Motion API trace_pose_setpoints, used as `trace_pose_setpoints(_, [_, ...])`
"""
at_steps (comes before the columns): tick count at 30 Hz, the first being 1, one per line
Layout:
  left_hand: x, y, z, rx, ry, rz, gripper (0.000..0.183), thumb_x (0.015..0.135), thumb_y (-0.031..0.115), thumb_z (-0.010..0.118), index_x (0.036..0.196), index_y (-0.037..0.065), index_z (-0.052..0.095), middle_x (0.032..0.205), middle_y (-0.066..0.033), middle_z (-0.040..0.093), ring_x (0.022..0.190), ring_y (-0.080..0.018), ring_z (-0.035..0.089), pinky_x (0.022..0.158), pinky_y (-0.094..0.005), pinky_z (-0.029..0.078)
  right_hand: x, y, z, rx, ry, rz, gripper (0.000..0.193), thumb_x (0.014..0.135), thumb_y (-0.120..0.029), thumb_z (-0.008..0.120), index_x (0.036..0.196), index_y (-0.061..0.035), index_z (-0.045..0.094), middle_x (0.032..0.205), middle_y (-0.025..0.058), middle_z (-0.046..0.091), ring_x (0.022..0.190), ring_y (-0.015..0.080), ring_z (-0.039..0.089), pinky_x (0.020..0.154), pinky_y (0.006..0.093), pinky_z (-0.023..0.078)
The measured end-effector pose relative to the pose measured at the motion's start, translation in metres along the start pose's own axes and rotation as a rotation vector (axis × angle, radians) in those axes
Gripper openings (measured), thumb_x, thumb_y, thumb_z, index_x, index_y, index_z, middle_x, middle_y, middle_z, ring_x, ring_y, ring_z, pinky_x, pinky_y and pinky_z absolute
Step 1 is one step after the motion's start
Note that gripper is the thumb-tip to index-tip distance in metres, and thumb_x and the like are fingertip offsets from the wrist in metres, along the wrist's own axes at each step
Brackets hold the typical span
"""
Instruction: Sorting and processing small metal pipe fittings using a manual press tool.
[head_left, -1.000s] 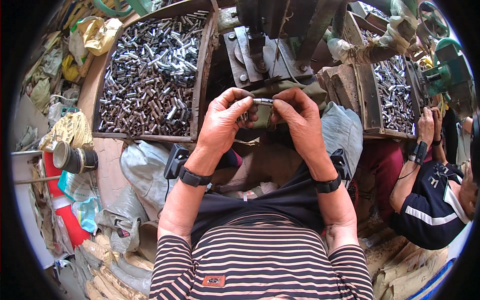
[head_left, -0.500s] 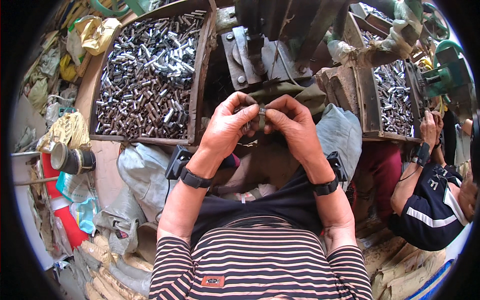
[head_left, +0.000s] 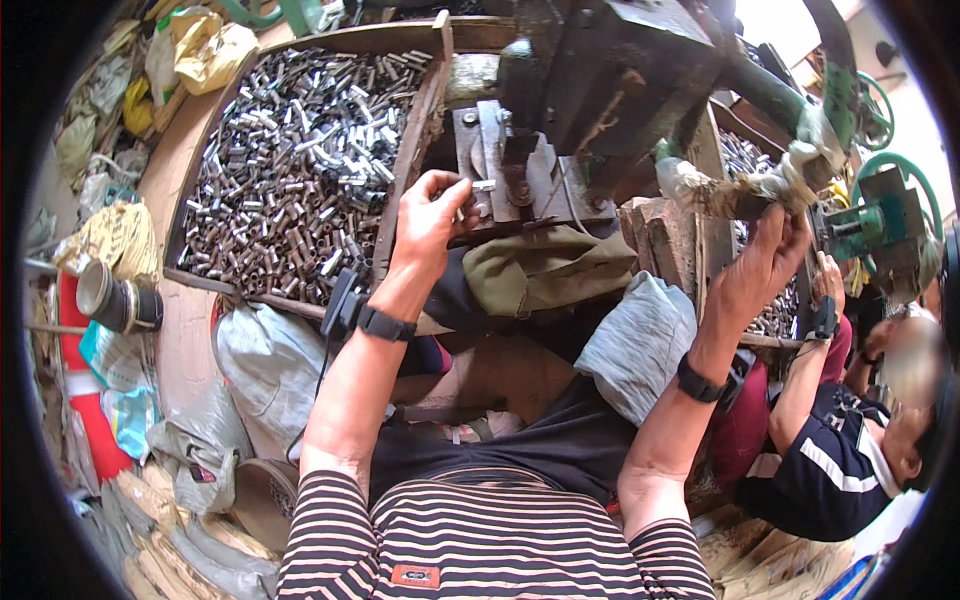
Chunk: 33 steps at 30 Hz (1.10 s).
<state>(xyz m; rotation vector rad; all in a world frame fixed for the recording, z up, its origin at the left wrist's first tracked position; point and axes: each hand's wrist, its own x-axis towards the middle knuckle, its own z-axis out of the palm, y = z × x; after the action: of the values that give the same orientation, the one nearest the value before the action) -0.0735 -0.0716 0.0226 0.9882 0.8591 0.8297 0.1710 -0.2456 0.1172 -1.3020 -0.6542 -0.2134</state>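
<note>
My left hand (head_left: 436,217) pinches a short, shiny metal tube (head_left: 484,186) between thumb and fingertips. The tube points at the metal die block (head_left: 487,160) of a dark, greasy press (head_left: 620,85); contact between them cannot be made out. Out to the right, my right hand (head_left: 762,262) is raised to the press's lever (head_left: 735,192), a bar wrapped in cloth and plastic. Its thumb and fingers close on the lever's underside, and the far fingers are partly hidden. Left of my left hand, a wooden tray (head_left: 408,165) holds many loose metal tubes (head_left: 300,175).
An olive cloth (head_left: 545,270) hangs below the press, beside a grey-blue cloth (head_left: 640,345). Another tray of tubes (head_left: 775,315) lies behind my right hand. Close on the right, a co-worker (head_left: 825,450) sits at a green machine (head_left: 880,225). Bags and a round can (head_left: 112,298) crowd the left.
My hands, together at the middle before, have parted. The left has moved left and up toward the die block with the tube; the right has swung right to the lever.
</note>
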Motion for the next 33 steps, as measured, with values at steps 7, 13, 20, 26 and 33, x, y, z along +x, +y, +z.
trace_pose_setpoints(7, [0.040, -0.004, 0.009, -0.050, 0.097, 0.046, 0.015, 0.090, 0.016, 0.062, 0.096, 0.003, 0.055, 0.085, -0.0048, 0.059, 0.073, -0.0143, 0.062, 0.066, -0.0281, 0.057, 0.028, 0.001, 0.007, 0.182, -0.204, 0.143, 0.038, 0.099, -0.032, 0.043, 0.116, -0.0001, 0.052, 0.097, 0.0107, 0.062, 0.085, 0.0211, 0.063, 0.082, 0.0345, 0.049])
trace_pose_setpoints(13, [0.057, -0.003, 0.019, -0.070, 0.034, 0.033, 0.017, 0.089, 0.014, 0.062, 0.096, 0.001, 0.054, 0.085, -0.0054, 0.058, 0.073, -0.0153, 0.062, 0.064, -0.0273, 0.057, 0.067, -0.044, 0.016, -0.200, -0.283, 0.059, 0.021, 0.087, -0.018, 0.065, 0.098, -0.0002, 0.062, 0.078, 0.0039, 0.061, 0.071, 0.0115, 0.058, 0.066, 0.0254, 0.044])
trace_pose_setpoints(20, [0.083, -0.008, 0.021, -0.048, 0.050, -0.059, 0.016, 0.089, 0.015, 0.061, 0.092, 0.001, 0.055, 0.082, -0.0060, 0.058, 0.067, -0.0153, 0.062, 0.060, -0.0263, 0.056, 0.075, -0.044, 0.021, -0.267, -0.308, 0.042, 0.011, 0.084, -0.010, 0.068, 0.086, 0.0000, 0.064, 0.070, 0.0024, 0.060, 0.064, 0.0085, 0.054, 0.060, 0.0225, 0.041])
trace_pose_setpoints(26, [0.077, -0.008, 0.034, 0.125, 0.030, 0.029, 0.018, 0.091, 0.017, 0.058, 0.097, 0.000, 0.059, 0.080, -0.0050, 0.061, 0.065, -0.0132, 0.061, 0.057, -0.0263, 0.053, 0.059, -0.024, 0.023, -0.193, -0.187, 0.044, 0.010, 0.083, -0.009, 0.067, 0.085, -0.0002, 0.063, 0.070, 0.0042, 0.062, 0.061, 0.0095, 0.056, 0.057, 0.0231, 0.043])
trace_pose_setpoints(33, [0.091, 0.003, 0.040, 0.894, -0.006, 0.302, 0.029, 0.086, 0.022, 0.057, 0.096, -0.005, 0.060, 0.076, -0.0120, 0.062, 0.065, -0.0202, 0.061, 0.062, -0.0377, 0.050, 0.020, 0.013, 0.031, 0.019, -0.019, -0.001, 0.008, 0.084, -0.004, 0.063, 0.088, 0.0015, 0.058, 0.074, 0.0066, 0.064, 0.066, 0.0118, 0.061, 0.063, 0.0262, 0.049])
